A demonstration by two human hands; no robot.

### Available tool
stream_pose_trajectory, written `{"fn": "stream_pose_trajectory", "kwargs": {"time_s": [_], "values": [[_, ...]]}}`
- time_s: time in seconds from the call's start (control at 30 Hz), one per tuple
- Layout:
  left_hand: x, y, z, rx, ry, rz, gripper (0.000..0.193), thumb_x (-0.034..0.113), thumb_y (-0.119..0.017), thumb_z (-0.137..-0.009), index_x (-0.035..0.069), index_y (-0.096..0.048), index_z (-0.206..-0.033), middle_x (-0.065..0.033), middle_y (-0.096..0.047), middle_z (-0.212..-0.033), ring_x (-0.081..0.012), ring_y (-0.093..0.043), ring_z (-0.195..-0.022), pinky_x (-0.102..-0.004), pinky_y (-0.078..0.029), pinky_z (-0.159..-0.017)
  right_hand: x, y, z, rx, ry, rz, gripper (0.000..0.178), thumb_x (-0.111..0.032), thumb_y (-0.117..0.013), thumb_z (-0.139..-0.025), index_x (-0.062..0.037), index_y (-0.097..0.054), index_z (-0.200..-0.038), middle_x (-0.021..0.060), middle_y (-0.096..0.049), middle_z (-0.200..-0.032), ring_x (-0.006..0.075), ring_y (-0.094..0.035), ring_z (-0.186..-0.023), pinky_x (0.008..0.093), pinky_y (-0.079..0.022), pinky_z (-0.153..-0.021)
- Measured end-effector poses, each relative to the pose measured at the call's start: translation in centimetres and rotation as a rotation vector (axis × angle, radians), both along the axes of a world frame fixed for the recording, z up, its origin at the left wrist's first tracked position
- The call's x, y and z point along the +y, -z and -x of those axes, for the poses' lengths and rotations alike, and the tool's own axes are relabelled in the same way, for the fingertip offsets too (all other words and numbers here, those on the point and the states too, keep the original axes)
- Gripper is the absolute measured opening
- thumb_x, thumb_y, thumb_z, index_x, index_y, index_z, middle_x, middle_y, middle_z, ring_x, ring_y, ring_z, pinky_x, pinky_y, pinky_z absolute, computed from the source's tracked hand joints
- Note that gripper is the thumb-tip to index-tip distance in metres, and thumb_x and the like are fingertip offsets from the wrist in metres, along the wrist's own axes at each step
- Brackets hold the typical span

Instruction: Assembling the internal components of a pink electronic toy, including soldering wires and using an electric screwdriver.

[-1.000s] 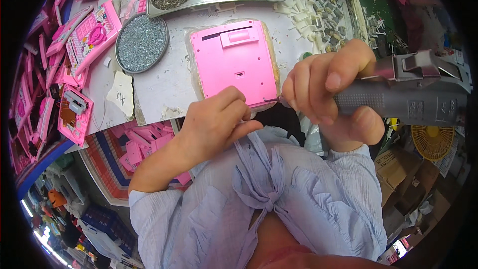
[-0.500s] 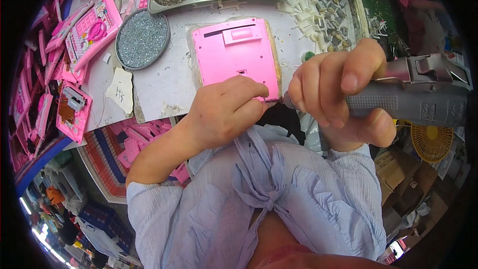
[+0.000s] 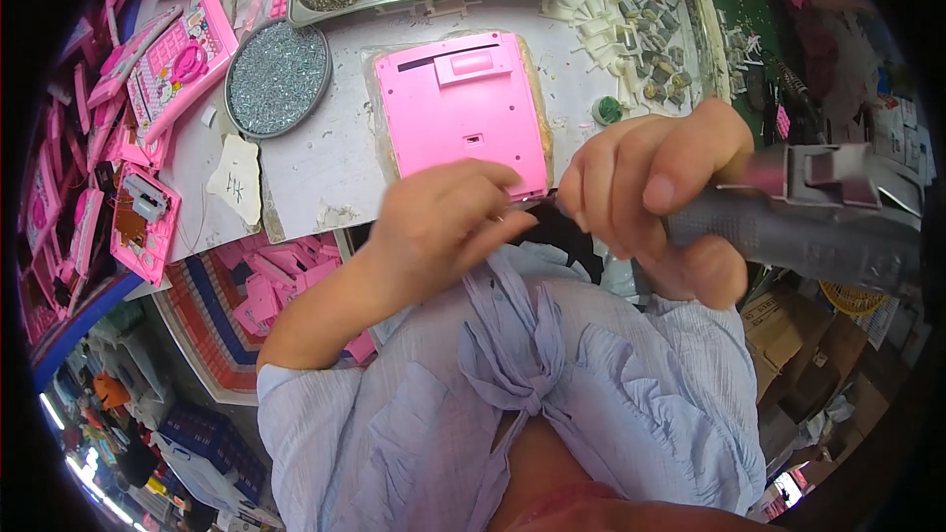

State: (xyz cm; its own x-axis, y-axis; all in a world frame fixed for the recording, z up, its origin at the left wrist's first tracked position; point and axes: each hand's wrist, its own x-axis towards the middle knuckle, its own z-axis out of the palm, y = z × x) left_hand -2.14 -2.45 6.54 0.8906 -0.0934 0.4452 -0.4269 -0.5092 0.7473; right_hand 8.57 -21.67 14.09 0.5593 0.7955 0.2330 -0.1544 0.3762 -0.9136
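Note:
A pink plastic case lies on a padded block, its slotted side with screw holes facing up. My right hand is wrapped round a grey electric screwdriver, held nearly level. Its thin tip points left, close to the case's near edge. My left hand is at that same edge, fingers curled and thumb near the fingertips. A tiny shiny bit shows between them, too small and blurred to name.
A round dish of small screws stands left of the case. Behind it is a metal tray with springs. White-and-grey small parts are heaped at right, near a green round piece. Pink toy shells pile up at far left.
The screwdriver's rear has swung down, and my right hand has moved slightly left and down. My left hand has dropped a little, thumb and fingertips parting. The case has shifted slightly.

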Motion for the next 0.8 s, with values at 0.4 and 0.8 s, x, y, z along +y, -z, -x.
{"fn": "stream_pose_trajectory", "kwargs": {"time_s": [0.4,0.8], "values": [[3.0,1.8,-2.2,-0.143,0.030,-0.316,0.026,0.016,-0.079,-0.082,0.005,-0.055,-0.080,-0.0095,-0.068,-0.096,-0.0283,-0.067,-0.094,-0.0456,-0.052,-0.085,-1.0,4.2,1.8,-0.049,0.153,0.057,0.030,-0.025,-0.076,-0.091,-0.0088,-0.054,-0.102,-0.0002,-0.049,-0.061,0.0148,-0.050,-0.055,0.0326,-0.042,-0.053],[2.8,3.5,-1.2,-0.028,0.003,-0.305,0.025,0.015,-0.078,-0.083,0.005,-0.055,-0.081,-0.0095,-0.071,-0.110,-0.0273,-0.068,-0.115,-0.0477,-0.052,-0.103,0.9,5.0,-0.4,-0.265,0.017,-0.148,0.017,-0.001,-0.070,-0.077,-0.0022,-0.053,-0.077,0.0078,-0.056,-0.060,0.0227,-0.055,-0.047,0.0334,-0.049,-0.048]]}}
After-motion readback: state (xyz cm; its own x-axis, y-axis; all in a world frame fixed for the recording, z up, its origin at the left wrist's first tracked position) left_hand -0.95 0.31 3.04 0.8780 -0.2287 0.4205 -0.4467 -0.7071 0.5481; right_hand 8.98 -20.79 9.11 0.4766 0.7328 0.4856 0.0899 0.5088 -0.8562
